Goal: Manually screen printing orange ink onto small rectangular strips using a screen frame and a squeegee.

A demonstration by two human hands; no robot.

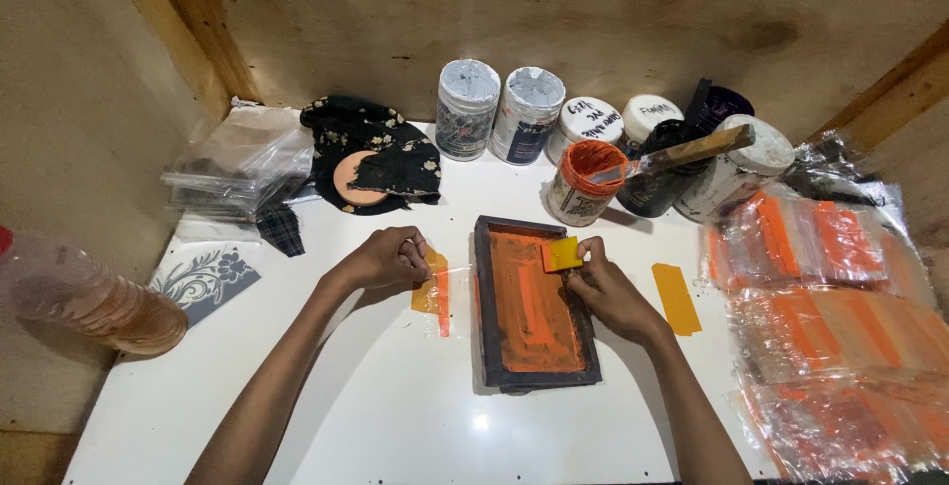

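Right now the right hand (611, 292) grips a yellow scraper (563, 254) at the top of the dark frame (534, 302) — tilted to pull orange ink. Left hand (386, 258) is closed, pinning a clear bag (435, 292) flat on the tabletop (395, 406) beside the frame.

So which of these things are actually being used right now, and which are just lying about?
In use:
right hand with yellow scraper
dark printing frame, smeared orange
left hand on clear plastic pouch

Lying about:
paint jars
black floral cloth
stack of printed pouches
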